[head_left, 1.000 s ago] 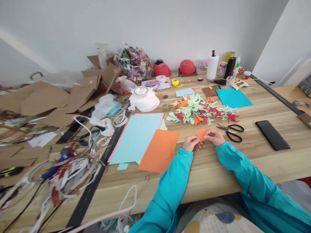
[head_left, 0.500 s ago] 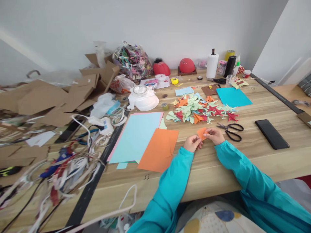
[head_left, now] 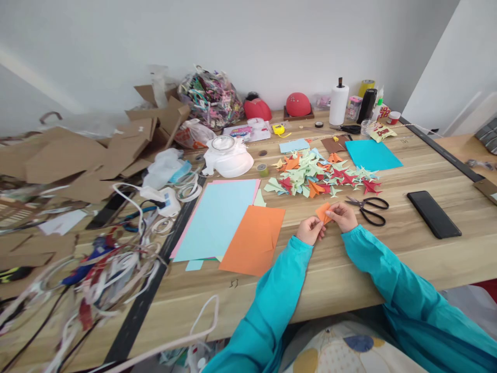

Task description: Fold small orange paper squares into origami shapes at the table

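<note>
A small folded orange paper (head_left: 322, 212) is pinched between both my hands just above the wooden table (head_left: 349, 280). My left hand (head_left: 309, 230) grips its lower left edge with closed fingers. Fingers of my right hand (head_left: 342, 216) press on its right side. Both arms wear teal sleeves. A larger orange sheet (head_left: 254, 239) lies flat to the left of my hands, partly over a light blue sheet (head_left: 219, 217). A heap of folded paper shapes (head_left: 318, 178) in green, red and orange lies just beyond my hands. Black scissors (head_left: 368, 210) rest right of my right hand.
A black phone (head_left: 434, 214) lies at the right. A teal sheet (head_left: 373, 155) sits at the back right, near a paper towel roll (head_left: 339, 105) and bottles. Cardboard pieces (head_left: 77, 155) and tangled cords (head_left: 97, 269) cover the left. A white bowl-like container (head_left: 229, 155) stands behind the sheets.
My hands have stayed at the same spot, working the small orange paper with slight finger shifts. The view has drifted a little.
</note>
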### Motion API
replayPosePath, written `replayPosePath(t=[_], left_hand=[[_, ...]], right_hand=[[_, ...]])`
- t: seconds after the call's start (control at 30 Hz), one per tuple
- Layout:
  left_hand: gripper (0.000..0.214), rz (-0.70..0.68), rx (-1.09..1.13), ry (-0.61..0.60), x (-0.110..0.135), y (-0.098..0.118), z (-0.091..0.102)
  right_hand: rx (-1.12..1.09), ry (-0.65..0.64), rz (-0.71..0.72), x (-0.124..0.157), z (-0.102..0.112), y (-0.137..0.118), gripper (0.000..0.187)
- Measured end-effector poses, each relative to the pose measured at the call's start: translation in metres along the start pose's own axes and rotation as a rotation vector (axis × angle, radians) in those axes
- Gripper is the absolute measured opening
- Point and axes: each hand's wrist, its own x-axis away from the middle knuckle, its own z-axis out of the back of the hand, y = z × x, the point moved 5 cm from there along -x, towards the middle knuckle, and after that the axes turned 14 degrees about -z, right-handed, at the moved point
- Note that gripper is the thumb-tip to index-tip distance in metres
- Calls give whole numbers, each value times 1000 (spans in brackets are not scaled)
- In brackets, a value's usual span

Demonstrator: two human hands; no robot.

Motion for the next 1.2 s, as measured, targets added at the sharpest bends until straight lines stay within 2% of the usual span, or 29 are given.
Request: replayPosePath(t=[0.37,0.87,1.2], left_hand=[[24,34,7,-6,1,-3,-2],[28,23,-2,-11,2,-3,-2],[30,27,4,-18,3,-3,-3]], right_hand=[[11,31,11,0,1,0,33],[-85,-11,-11,2,-1,-1,45],[-142,8,-121,1,-1,1,37]])
